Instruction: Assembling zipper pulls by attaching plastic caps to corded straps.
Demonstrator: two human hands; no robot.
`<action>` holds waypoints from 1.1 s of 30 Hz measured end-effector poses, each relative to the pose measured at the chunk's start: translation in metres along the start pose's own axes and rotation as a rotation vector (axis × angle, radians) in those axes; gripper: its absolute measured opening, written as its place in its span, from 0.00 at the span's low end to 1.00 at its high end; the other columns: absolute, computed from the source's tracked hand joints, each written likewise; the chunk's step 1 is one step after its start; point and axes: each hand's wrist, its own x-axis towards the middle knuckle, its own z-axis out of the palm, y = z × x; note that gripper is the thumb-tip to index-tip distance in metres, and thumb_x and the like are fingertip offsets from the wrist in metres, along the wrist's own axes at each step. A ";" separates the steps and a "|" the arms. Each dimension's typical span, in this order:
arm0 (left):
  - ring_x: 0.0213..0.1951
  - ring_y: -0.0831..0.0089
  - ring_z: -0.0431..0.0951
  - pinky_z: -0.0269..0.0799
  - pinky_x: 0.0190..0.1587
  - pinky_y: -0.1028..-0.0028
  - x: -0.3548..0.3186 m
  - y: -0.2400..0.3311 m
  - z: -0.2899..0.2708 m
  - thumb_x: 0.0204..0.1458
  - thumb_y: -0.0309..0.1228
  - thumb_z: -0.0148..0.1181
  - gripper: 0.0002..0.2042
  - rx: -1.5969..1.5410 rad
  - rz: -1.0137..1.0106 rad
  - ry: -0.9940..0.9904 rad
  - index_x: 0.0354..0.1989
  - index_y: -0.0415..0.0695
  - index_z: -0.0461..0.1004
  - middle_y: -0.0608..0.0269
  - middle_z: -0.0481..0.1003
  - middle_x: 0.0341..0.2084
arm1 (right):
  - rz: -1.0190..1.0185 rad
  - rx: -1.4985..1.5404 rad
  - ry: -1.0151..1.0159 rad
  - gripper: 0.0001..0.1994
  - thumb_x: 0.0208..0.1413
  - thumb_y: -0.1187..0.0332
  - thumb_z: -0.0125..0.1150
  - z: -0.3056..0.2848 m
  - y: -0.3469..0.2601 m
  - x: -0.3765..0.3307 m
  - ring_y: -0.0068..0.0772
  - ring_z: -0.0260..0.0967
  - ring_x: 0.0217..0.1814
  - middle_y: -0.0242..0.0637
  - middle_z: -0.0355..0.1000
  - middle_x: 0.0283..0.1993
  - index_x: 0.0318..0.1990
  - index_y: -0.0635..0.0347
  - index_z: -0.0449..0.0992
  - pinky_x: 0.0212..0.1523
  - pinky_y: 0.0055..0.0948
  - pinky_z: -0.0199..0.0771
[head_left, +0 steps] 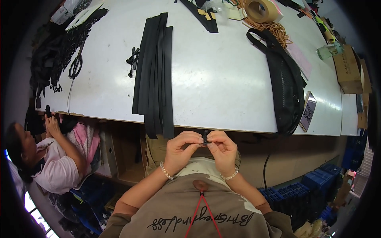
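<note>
Just off the table's near edge, my left hand [181,150] and my right hand [223,150] meet at the fingertips. Both pinch a small black piece [205,137], mostly covered by the fingers; its exact kind is hard to make out. Ahead and to the left, a bundle of long flat black straps [152,71] lies lengthwise, its near ends hanging over the edge. Beside the straps sits a small cluster of black plastic parts [134,60]. To the right rests a long black mesh bag [283,81] with a strap loop at its far end.
A co-worker [59,166] sits at the left, holding a black piece. Scissors [76,65] lie near a dark heap of strips [59,51]. A phone [308,112], orange cord [278,31], a tape roll [261,10] and a cardboard box [347,69] stand rightward. Blue crates [321,176] are below.
</note>
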 end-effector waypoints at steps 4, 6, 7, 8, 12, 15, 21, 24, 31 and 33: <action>0.42 0.64 0.77 0.73 0.46 0.69 0.002 -0.002 -0.001 0.45 0.14 0.61 0.06 0.045 0.067 -0.002 0.31 0.38 0.76 0.60 0.78 0.32 | -0.019 -0.023 0.010 0.08 0.53 0.86 0.55 -0.001 0.002 0.000 0.26 0.68 0.45 0.41 0.67 0.46 0.40 0.69 0.72 0.47 0.24 0.73; 0.43 0.64 0.77 0.73 0.48 0.68 0.001 -0.001 -0.001 0.46 0.14 0.60 0.06 0.065 0.096 -0.014 0.31 0.38 0.75 0.60 0.78 0.33 | -0.025 -0.034 0.007 0.08 0.52 0.86 0.55 -0.001 0.001 -0.001 0.26 0.68 0.47 0.41 0.67 0.46 0.40 0.69 0.72 0.48 0.24 0.72; 0.43 0.64 0.77 0.72 0.48 0.68 0.002 -0.003 -0.002 0.46 0.14 0.60 0.06 0.067 0.103 -0.013 0.31 0.38 0.75 0.60 0.78 0.33 | -0.025 -0.035 0.008 0.09 0.52 0.87 0.56 -0.002 0.002 -0.001 0.26 0.67 0.47 0.41 0.66 0.47 0.40 0.68 0.72 0.48 0.23 0.71; 0.43 0.63 0.77 0.72 0.48 0.68 0.003 -0.003 -0.002 0.46 0.14 0.61 0.06 0.069 0.110 -0.012 0.30 0.38 0.76 0.60 0.78 0.33 | -0.026 -0.036 0.009 0.09 0.51 0.87 0.56 -0.002 0.003 -0.001 0.26 0.67 0.48 0.41 0.66 0.47 0.40 0.68 0.73 0.49 0.23 0.70; 0.42 0.63 0.78 0.73 0.47 0.69 0.007 -0.001 -0.001 0.45 0.15 0.61 0.07 0.075 0.095 0.011 0.31 0.40 0.77 0.61 0.79 0.32 | -0.019 -0.027 0.014 0.10 0.51 0.87 0.56 -0.002 0.003 0.001 0.27 0.66 0.49 0.41 0.66 0.47 0.40 0.68 0.73 0.50 0.24 0.70; 0.42 0.61 0.78 0.73 0.47 0.68 0.007 -0.001 -0.001 0.44 0.14 0.61 0.07 0.087 0.092 0.005 0.31 0.40 0.78 0.61 0.79 0.32 | -0.009 -0.041 0.009 0.10 0.51 0.88 0.56 -0.004 0.004 0.000 0.27 0.65 0.51 0.41 0.66 0.48 0.40 0.68 0.73 0.50 0.24 0.69; 0.38 0.75 0.78 0.74 0.40 0.78 0.000 -0.003 0.006 0.49 0.17 0.60 0.05 -0.101 -0.219 0.071 0.34 0.36 0.77 0.62 0.79 0.31 | 0.198 -0.012 0.110 0.06 0.53 0.85 0.56 -0.002 0.004 0.000 0.27 0.72 0.40 0.41 0.70 0.41 0.39 0.72 0.72 0.45 0.25 0.75; 0.33 0.82 0.77 0.73 0.36 0.82 0.001 -0.007 0.007 0.50 0.20 0.61 0.05 -0.123 -0.440 0.094 0.35 0.34 0.76 0.63 0.78 0.30 | 0.411 -0.021 0.232 0.04 0.55 0.81 0.57 -0.002 0.007 0.001 0.27 0.74 0.34 0.38 0.72 0.32 0.38 0.71 0.72 0.40 0.25 0.77; 0.28 0.83 0.75 0.73 0.31 0.82 0.011 -0.019 0.015 0.50 0.23 0.62 0.05 -0.233 -0.649 0.153 0.34 0.36 0.77 0.65 0.78 0.27 | 0.563 0.205 0.361 0.03 0.54 0.76 0.59 -0.005 0.016 0.009 0.23 0.68 0.24 0.35 0.72 0.26 0.33 0.68 0.74 0.27 0.21 0.71; 0.27 0.84 0.75 0.72 0.30 0.83 0.012 -0.021 0.016 0.51 0.24 0.61 0.04 -0.266 -0.661 0.157 0.35 0.38 0.78 0.66 0.78 0.27 | 0.563 0.249 0.367 0.02 0.54 0.77 0.59 -0.005 0.016 0.010 0.22 0.66 0.23 0.34 0.71 0.25 0.31 0.67 0.74 0.26 0.22 0.70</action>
